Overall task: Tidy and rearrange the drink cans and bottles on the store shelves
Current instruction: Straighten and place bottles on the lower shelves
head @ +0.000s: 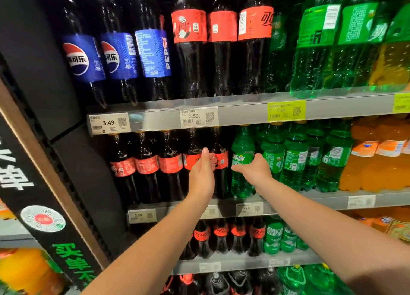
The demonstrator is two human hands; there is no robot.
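Step in hand, as I read it: straightening the front row on the mid shelf (321, 197), where colas meet green sodas. L hand (202, 175) is flat, fingers (205, 156) straight, together, tips up, holding nothing. The cola bottle (223, 181) stands just right of those fingers; contact unclear. R hand (257, 170) reaches in w/ thumb (237, 168) across the front of the green bottle (241, 184). Its other fingers pass the bottle's right side, hidden, so can't tell if it grips. Next move prob needs a firm hold, then a turn or nudge so labels face out. Cola: dark, tall, red label, upright. Green one: see-through plastic, upright, btwn both hands.
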